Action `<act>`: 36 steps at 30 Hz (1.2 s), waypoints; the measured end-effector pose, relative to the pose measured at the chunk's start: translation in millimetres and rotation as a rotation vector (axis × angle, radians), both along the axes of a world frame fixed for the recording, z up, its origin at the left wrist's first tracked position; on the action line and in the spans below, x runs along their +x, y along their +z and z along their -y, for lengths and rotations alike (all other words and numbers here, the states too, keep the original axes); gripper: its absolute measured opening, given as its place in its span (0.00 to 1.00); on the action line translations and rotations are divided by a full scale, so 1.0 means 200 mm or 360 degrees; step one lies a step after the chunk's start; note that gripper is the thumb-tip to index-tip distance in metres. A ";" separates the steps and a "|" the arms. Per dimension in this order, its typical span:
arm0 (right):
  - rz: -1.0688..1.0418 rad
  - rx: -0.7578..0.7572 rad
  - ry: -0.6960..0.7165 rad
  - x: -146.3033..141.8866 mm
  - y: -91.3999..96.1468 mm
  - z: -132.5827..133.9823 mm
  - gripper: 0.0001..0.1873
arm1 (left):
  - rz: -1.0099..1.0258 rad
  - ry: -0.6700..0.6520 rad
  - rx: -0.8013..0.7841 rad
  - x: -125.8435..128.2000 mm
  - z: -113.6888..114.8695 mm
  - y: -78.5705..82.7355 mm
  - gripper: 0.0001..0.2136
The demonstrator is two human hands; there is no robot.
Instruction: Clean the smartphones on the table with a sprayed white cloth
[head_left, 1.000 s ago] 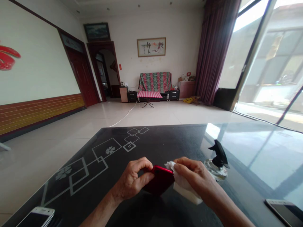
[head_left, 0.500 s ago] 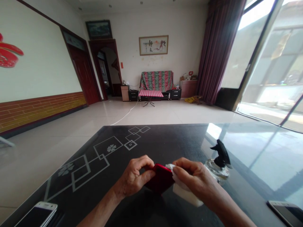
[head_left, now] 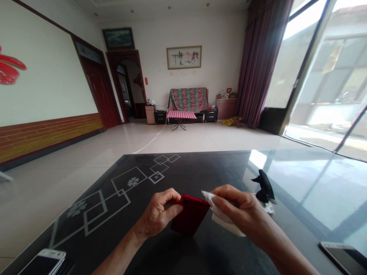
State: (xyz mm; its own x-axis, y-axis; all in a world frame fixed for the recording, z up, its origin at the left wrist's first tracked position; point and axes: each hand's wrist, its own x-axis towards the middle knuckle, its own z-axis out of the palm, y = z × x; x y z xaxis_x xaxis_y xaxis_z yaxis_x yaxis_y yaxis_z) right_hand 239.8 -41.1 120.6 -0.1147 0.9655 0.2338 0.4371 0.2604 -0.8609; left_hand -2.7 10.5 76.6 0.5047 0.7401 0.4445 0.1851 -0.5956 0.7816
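Note:
A red smartphone [head_left: 190,215] is tilted up over the black table, its back and camera corner showing. My left hand [head_left: 160,210] pinches its upper left corner between thumb and fingers. In my right hand [head_left: 236,204] is a crumpled white tissue [head_left: 220,215], pinched at the top and hanging down beside the phone's right edge. The tissue's upper tip lies close to the phone's upper right corner; whether they touch I cannot tell. Behind my right hand stands a clear spray bottle [head_left: 265,189] with a black trigger head, its body partly hidden by the hand.
A white smartphone [head_left: 43,261] lies at the table's near left, and another phone [head_left: 345,258] at the near right. The glossy black table [head_left: 206,168] has a grey square-and-flower pattern on its left side. Across the tiled floor stands a small table with a checked cloth [head_left: 181,114].
The red phone now shows more of its back. My right hand and the tissue have shifted slightly away from its upper right corner. The view has moved a little.

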 end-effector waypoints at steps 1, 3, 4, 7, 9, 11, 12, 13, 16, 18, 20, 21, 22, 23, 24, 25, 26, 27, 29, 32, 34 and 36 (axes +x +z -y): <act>-0.0017 0.0056 0.0023 -0.02 0.00 0.01 0.15 | -0.0001 0.0008 -0.0007 0.00 0.00 0.00 0.08; -0.0047 0.0152 0.0048 -0.05 -0.01 0.01 0.13 | -0.0004 0.0012 -0.0015 0.00 0.00 0.00 0.08; -0.0053 0.0191 0.0057 -0.07 -0.02 0.01 0.12 | -0.0004 0.0010 -0.0015 0.00 0.00 0.00 0.08; -0.0005 0.0322 0.0048 -0.11 -0.05 0.01 0.11 | -0.0004 0.0010 -0.0016 0.00 0.00 0.00 0.08; 0.0066 0.0440 0.0027 -0.12 -0.07 0.00 0.11 | -0.0007 0.0034 -0.0020 0.01 0.01 0.00 0.08; 0.0148 0.0560 0.0012 -0.12 -0.09 -0.01 0.10 | -0.0007 0.0065 -0.0019 0.01 0.01 0.00 0.08; 0.0191 0.0614 0.0007 -0.12 -0.10 -0.02 0.10 | -0.0007 0.0077 -0.0017 0.01 0.01 0.00 0.08; 0.0233 0.0669 -0.0006 -0.11 -0.12 -0.02 0.10 | -0.0008 0.0087 -0.0014 0.02 0.01 0.00 0.08; 0.0324 0.0847 -0.0121 -0.12 -0.15 -0.04 0.08 | 0.0001 0.0124 -0.0009 0.02 0.01 -0.01 0.07; 0.0348 0.0933 -0.0202 -0.13 -0.16 -0.04 0.08 | 0.0007 0.0154 -0.0013 0.03 0.01 -0.01 0.06; 0.0361 0.0950 -0.0197 -0.13 -0.17 -0.04 0.08 | 0.0009 0.0171 -0.0022 0.02 0.00 -0.01 0.06; 0.0365 0.0936 -0.0167 -0.13 -0.17 -0.04 0.08 | 0.0008 0.0177 -0.0024 0.02 0.00 -0.01 0.06; 0.0370 0.0914 -0.0133 -0.13 -0.17 -0.04 0.08 | 0.0007 0.0182 -0.0025 0.02 0.00 -0.01 0.06; 0.0373 0.0889 -0.0104 -0.13 -0.16 -0.04 0.09 | 0.0008 0.0187 -0.0029 0.02 0.00 -0.01 0.06; 0.0372 0.0863 -0.0085 -0.12 -0.16 -0.04 0.09 | 0.0007 0.0190 -0.0035 0.02 0.00 -0.01 0.06; 0.0369 0.0836 -0.0071 -0.11 -0.16 -0.04 0.09 | 0.0007 0.0190 -0.0043 0.03 0.00 -0.01 0.06; 0.0363 0.0813 -0.0061 -0.11 -0.16 -0.04 0.09 | 0.0007 0.0186 -0.0052 0.03 0.01 -0.01 0.06; 0.0355 0.0793 -0.0052 -0.10 -0.15 -0.05 0.09 | 0.0011 0.0178 -0.0062 0.03 0.01 -0.01 0.06; 0.0337 0.0760 -0.0035 -0.08 -0.15 -0.05 0.09 | 0.0025 0.0146 -0.0089 0.03 0.01 0.00 0.07; 0.0319 0.0732 0.0005 -0.07 -0.14 -0.06 0.10 | 0.0099 0.0051 -0.0201 0.03 0.01 -0.02 0.08; 0.0311 0.0717 0.0038 -0.06 -0.13 -0.06 0.10 | 0.0177 -0.0031 -0.0363 0.02 0.00 -0.04 0.09; 0.0302 0.0706 0.0057 -0.06 -0.13 -0.06 0.10 | 0.0251 -0.0118 -0.0555 0.02 -0.02 -0.08 0.11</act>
